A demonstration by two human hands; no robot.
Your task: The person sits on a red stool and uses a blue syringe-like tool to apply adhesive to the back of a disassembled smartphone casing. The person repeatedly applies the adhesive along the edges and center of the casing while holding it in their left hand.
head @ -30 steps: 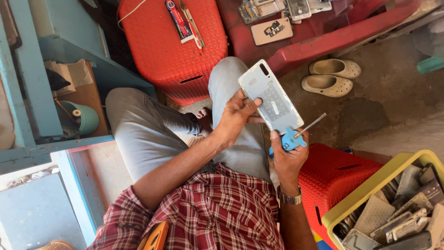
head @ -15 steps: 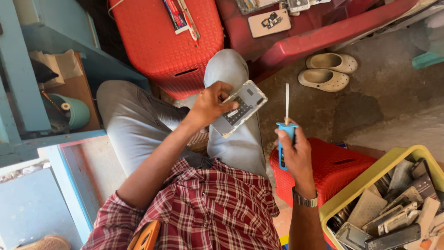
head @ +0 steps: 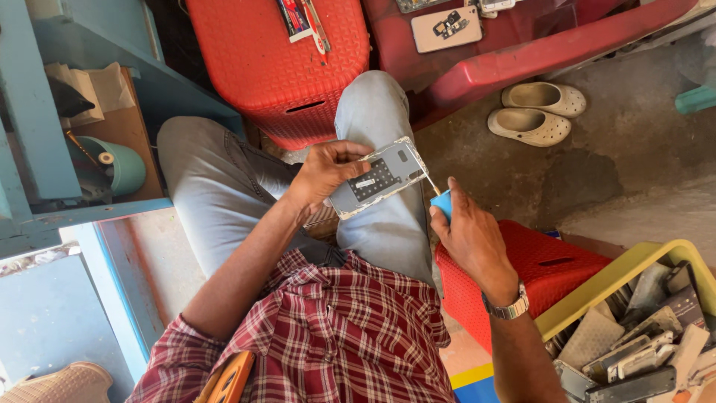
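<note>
Cluttered workshop floor, red stools and a yellow crate [head: 597, 287] of phone parts around a seated person.
Left hand [head: 324, 175] grips an opened phone [head: 377, 177] above the knee; right hand [head: 466, 235] clenches a blue-handled screwdriver [head: 440, 200], tip touching the phone's edge.

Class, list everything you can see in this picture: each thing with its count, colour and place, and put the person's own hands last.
phone: one, grey back, silver edge, over the knee
screwdriver: one, blue handle, tip at the phone's edge
stools: two, red, one ahead of the knees, one by the right arm
clogs: one pair, cream, on the floor
crate: one, yellow, lower right, full of phone parts
shelf: one, blue, at left
watch: one, silver, right wrist
left hand: holds the phone
right hand: holds the screwdriver
</note>
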